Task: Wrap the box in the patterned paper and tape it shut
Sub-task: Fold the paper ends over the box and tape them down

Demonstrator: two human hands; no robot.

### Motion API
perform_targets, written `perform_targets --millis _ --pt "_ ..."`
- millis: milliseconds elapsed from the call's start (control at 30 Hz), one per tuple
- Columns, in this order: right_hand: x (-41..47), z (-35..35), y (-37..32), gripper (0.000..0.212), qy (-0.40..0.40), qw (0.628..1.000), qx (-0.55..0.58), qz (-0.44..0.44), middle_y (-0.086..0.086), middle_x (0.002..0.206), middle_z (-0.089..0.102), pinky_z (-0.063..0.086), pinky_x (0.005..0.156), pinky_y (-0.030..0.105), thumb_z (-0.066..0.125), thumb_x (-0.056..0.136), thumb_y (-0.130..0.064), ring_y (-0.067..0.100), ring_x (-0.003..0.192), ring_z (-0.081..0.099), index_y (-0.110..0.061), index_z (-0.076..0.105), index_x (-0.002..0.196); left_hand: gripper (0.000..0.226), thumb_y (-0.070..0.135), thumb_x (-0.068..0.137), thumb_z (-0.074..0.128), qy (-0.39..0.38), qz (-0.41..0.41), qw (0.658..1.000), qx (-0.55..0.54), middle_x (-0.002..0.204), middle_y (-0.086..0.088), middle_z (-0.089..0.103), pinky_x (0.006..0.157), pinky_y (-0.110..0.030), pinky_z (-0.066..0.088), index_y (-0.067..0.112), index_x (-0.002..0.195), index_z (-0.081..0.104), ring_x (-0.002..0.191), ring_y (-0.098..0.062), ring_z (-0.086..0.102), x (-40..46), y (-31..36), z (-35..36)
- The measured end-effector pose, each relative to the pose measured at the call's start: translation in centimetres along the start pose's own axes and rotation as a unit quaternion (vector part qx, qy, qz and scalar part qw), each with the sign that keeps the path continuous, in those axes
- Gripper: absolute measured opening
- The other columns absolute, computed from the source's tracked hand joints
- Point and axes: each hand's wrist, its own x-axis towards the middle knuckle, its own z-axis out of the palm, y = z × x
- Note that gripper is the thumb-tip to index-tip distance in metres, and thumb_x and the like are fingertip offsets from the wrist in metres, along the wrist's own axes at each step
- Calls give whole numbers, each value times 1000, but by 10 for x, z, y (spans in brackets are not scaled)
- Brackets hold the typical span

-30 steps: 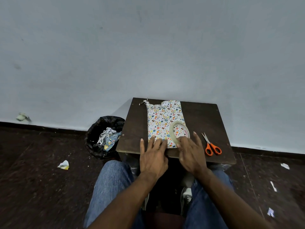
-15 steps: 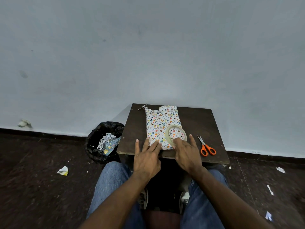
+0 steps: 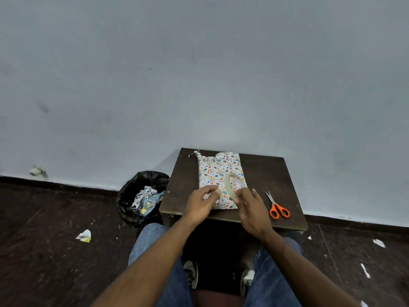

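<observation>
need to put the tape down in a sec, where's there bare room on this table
Bare patches: the left strip of the table between its left edge and the parcel, and the far right area between the parcel and the right edge, beyond the scissors. The near middle is crowded: both hands and the tape sit over the parcel.

A small table (image 3: 261, 173) is set against the wall (image 3: 199, 74), just beyond the knees of a seated person. A wrapped box (image 3: 215, 171) is laid on the table, left of its middle, reaching from the far edge almost to the near edge. A roll of tape (image 3: 233, 186) is held tilted above the near right part of the box, between the left hand (image 3: 202, 201) and the right hand (image 3: 252, 208). Scissors (image 3: 276, 207) are placed on the table to the right of the right hand, near the near edge. A bin (image 3: 141, 196) holding paper scraps (image 3: 146, 199) is stood on the floor, just left of the table. A crumpled scrap (image 3: 84, 236) is left on the floor, nearer and further left.
</observation>
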Motion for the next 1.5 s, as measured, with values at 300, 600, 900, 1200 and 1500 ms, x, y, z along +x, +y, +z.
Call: perform_targets --millis 300,600,900,1200,1500 --pt "-19 23 -34 9 78 988 133 22 -40 92 55 45 95 52 54 92 -11 -27 97 43 -8 62 97 27 21 96 60 66 -133 932 -331 94 -22 72 81 -33 51 -3 99 73 82 -22 66 -18 14 30" --pt "-24 31 -29 8 83 986 139 36 -27 98 62 50 89 51 55 93 -19 9 97 59 -21 60 100 21 13 96 58 31 -145 924 -353 96 -20 71 77 -29 50 -1 98 73 82 -22 65 -28 15 23" --pt "-29 33 -27 12 87 990 110 11 -16 109 65 36 106 55 54 91 -12 -5 113 52 -10 63 98 22 12 95 55 42 -160 911 -377 87 -13 74 70 -29 48 4 88 74 72 -17 68 -35 28 25" --pt "-32 34 -31 11 103 988 115 22 -24 106 59 44 98 61 57 91 -12 -23 108 46 -11 63 99 23 6 94 53 61 -129 916 -374 82 -13 72 65 -25 52 0 86 74 68 -14 66 -38 24 31" --pt "-34 32 -34 13 69 979 186 50 -23 103 66 53 84 47 51 95 -37 8 95 64 -36 56 106 17 5 92 60 66 -116 927 -352 86 -20 70 77 -33 53 -7 93 72 79 -22 65 -36 20 32"
